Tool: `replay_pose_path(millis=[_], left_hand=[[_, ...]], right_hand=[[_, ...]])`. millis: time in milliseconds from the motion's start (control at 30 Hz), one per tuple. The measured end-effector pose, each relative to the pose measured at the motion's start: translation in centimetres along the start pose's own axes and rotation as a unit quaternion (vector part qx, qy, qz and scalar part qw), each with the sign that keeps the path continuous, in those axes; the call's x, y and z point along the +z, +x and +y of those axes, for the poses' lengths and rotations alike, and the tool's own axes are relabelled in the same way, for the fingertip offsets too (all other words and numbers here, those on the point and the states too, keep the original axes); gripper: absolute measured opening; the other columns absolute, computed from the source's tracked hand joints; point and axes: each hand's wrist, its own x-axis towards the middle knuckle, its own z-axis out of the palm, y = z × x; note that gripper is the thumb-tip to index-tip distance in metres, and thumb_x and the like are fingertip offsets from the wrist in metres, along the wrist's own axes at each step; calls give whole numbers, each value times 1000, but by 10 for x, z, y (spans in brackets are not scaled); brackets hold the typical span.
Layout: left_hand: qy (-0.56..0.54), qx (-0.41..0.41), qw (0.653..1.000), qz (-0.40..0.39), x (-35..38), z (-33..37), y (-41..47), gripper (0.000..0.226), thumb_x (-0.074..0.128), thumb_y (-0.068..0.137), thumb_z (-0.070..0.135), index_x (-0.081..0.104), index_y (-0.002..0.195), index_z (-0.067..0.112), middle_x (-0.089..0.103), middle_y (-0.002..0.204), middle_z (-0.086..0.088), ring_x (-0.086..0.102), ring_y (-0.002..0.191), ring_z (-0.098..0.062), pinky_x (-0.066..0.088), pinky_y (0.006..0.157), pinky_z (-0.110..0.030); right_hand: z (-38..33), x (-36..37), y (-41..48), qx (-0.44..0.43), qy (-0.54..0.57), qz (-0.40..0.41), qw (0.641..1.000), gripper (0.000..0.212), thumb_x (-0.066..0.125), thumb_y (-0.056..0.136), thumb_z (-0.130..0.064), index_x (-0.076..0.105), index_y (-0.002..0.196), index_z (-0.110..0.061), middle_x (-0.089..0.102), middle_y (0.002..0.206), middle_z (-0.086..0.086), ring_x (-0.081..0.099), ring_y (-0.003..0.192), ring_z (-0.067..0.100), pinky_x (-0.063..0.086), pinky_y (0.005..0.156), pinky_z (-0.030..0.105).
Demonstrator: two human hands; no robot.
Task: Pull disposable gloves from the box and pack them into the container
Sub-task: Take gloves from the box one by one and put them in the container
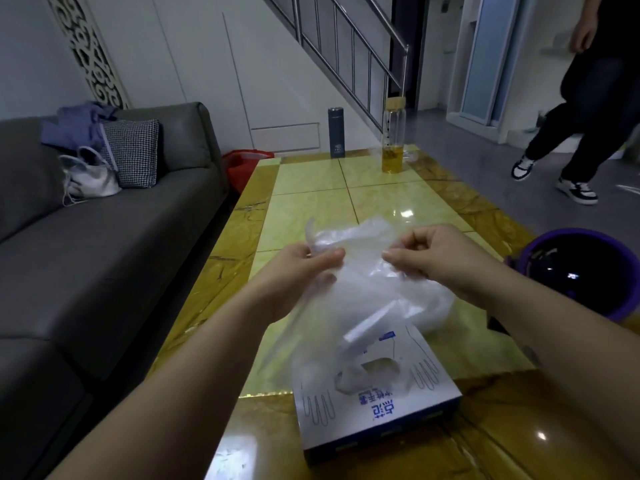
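Left grip (298,268): pinched the left edge of the clear gloves (367,285) between thumb and fingers.
Right grip (440,258): fingers curled, pinched the right edge of the same plastic.
Gloves: held up between both grips above the glove box (377,414), the lower part drooping to its opening.
Glove box: flat on the worktop (311,181), at the near edge.
Purple bin (588,271): just right of the worktop.

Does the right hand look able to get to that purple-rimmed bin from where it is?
Probably yes. The right hand pinches the clear glove, and the purple-rimmed bin sits just to its right with nothing between them; the left hand holds the glove too.
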Motion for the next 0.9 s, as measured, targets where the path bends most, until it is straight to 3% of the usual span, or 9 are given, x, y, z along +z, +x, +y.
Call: replay_pose_path(millis=[133, 267, 367, 467, 567, 667, 767, 833, 900], left_hand=[[76, 1, 996, -42, -12, -13, -5, 32, 65, 85, 8, 60, 116, 5, 65, 107, -24, 62, 91, -32, 50, 91, -45], [146, 18, 988, -54, -18, -22, -10, 23, 69, 83, 10, 63, 104, 14, 60, 92, -18, 57, 84, -25, 48, 85, -41], [165, 33, 985, -30, -21, -25, -10, 22, 70, 82, 15, 63, 103, 19, 62, 108, -27, 60, 91, -27, 49, 87, -42], [211, 81, 974, 20, -18, -31, -10, 22, 71, 82, 18, 60, 100, 26, 67, 105, -11, 65, 91, -18, 53, 82, -34], [377, 183, 906, 59, 0, -42, -18, 24, 65, 87, 16, 47, 82, 30, 56, 78, 12, 53, 65, 0, 40, 56, -11], [554, 232, 799, -29, 24, -58, -27, 12, 52, 93, 14, 53, 97, 25, 50, 100, 11, 53, 83, -9, 35, 60, -12], [641, 237, 718, -133, 40, -72, -25, 31, 46, 93, 11, 59, 116, 26, 51, 125, 5, 57, 99, -20, 47, 73, -30], [670, 214, 690, -173, 48, -73, -23, 29, 46, 92, 15, 63, 114, 23, 57, 119, 0, 58, 99, -24, 48, 73, -35], [701, 196, 661, -182, 54, -71, -25, 20, 43, 94, 22, 61, 94, 14, 63, 103, -9, 56, 85, -29, 43, 67, -33]], right_hand=[[11, -3, -4, 1, -154, -9, 988, 17, 61, 91, -21, 70, 81, -10, 63, 60, 1, 54, 44, -2, 42, 49, 14], [13, -7, -3, 22, -145, -26, 989, 16, 50, 97, -15, 65, 95, -20, 72, 79, -1, 68, 61, 4, 51, 56, 15], [12, -17, 5, 28, -119, 1, 993, 16, 48, 98, -14, 64, 95, -17, 72, 81, -1, 69, 62, 8, 54, 65, 23], [15, -33, 19, 30, -89, 69, 993, 21, 45, 99, -9, 63, 88, -14, 70, 79, 2, 66, 58, 10, 51, 59, 20], [23, -49, 37, 31, -34, 167, 985, 29, 42, 99, -8, 58, 76, -15, 65, 73, 4, 61, 43, 4, 44, 47, 19], [27, -60, 51, 27, -13, 258, 966, 27, 42, 98, -11, 56, 76, -15, 61, 68, 1, 55, 35, 2, 37, 39, 15], [23, -59, 59, 39, 38, 291, 955, 23, 40, 97, -10, 54, 79, -14, 59, 69, 3, 55, 37, 5, 36, 43, 20], [21, -55, 62, 44, 49, 290, 955, 28, 39, 97, -8, 51, 73, -16, 57, 67, 2, 53, 33, 3, 33, 39, 16], [20, -51, 65, 47, 40, 280, 958, 30, 38, 96, -8, 49, 70, -17, 57, 65, 2, 52, 31, 2, 32, 39, 16]])
